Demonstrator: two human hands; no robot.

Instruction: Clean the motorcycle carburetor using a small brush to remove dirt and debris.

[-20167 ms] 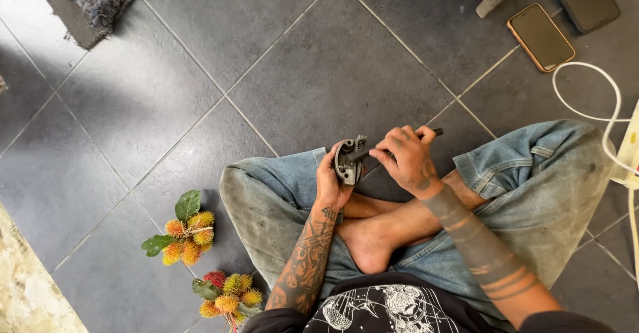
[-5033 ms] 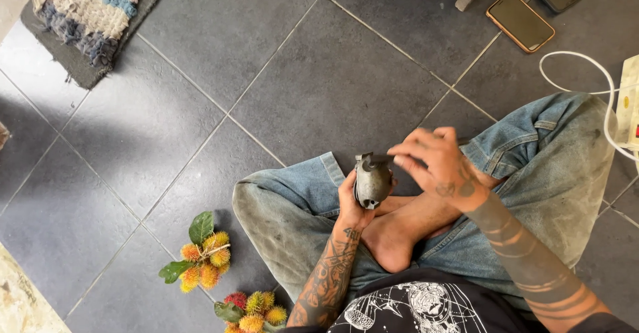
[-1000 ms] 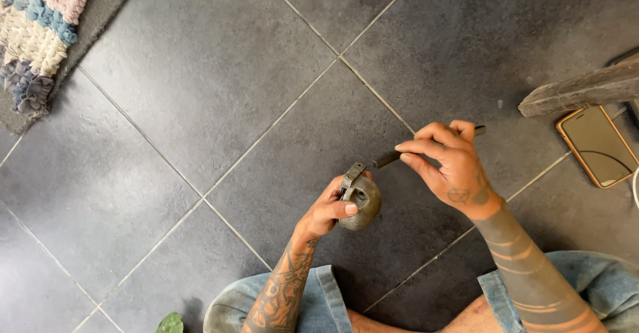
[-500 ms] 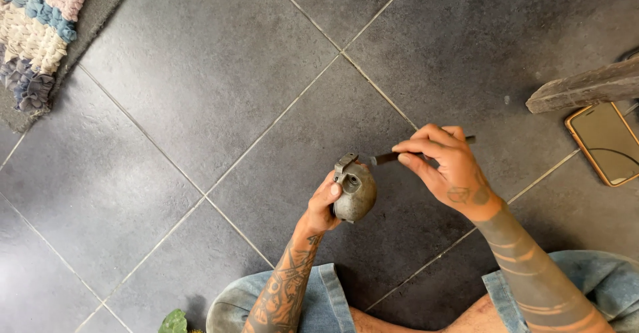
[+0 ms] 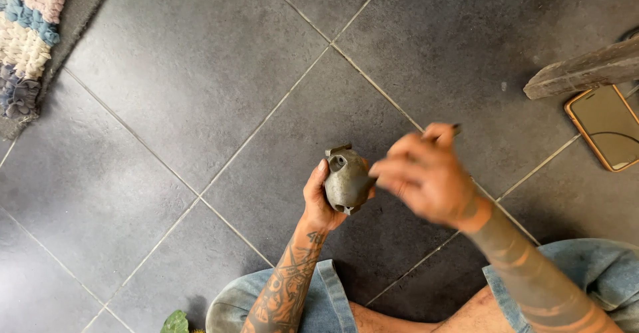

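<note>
My left hand holds a small rounded grey clay piece with a hole near its top, lifted above the dark floor tiles. My right hand is blurred with motion just to the right of the piece, fingers pinched on a thin dark stick tool whose end shows past the fingers. The tool's tip is hidden by the blur and the hand. Both tattooed forearms reach forward from my lap.
A phone in an orange-rimmed case lies on the tiles at the right, beside a wooden leg or plank. A knotted rug covers the upper left corner. My denim-clad knees and a green leaf sit at the bottom edge.
My right hand with the stick tool has swept in toward the clay piece and is now blurred. My left hand turned the piece slightly; the view has barely shifted.
</note>
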